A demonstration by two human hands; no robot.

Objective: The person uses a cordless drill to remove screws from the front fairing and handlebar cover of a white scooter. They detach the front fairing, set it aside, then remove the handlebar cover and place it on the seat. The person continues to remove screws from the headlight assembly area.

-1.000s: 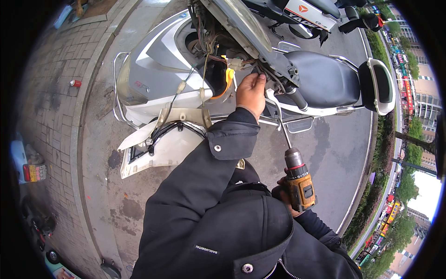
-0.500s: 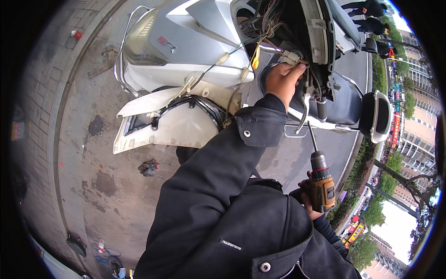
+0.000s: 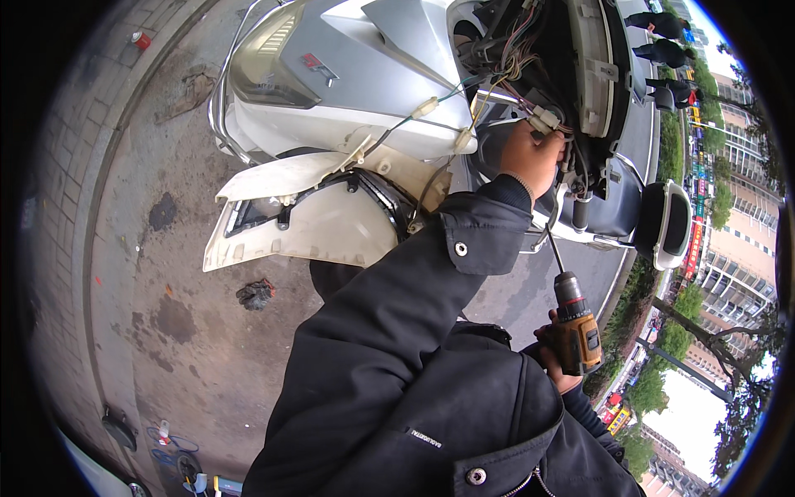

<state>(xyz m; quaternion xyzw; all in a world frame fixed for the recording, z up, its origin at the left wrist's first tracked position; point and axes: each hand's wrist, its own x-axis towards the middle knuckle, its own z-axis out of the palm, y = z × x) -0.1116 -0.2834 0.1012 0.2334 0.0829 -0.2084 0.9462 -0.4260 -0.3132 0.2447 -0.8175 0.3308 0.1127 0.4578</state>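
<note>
My left hand reaches up to a bundle of coloured wires in the opened front of a silver-and-white scooter. Its fingers are closed on a white wiring connector, partly hidden by the fingertips. My right hand grips a yellow-and-black cordless drill low on the right, its long bit pointing up toward the brake lever. The drill body hides part of that hand. A removed cream body panel hangs left of my left forearm, with wires running near it.
A dark crumpled glove lies on the stained pavement. Beyond the kerb at upper left stands a red can. The scooter's black seat and rear box are at right. Several people stand farther off.
The view has shifted slightly, so the scooter sits a little farther right and lower. My left hand stays at the connector, and my right still holds the drill.
</note>
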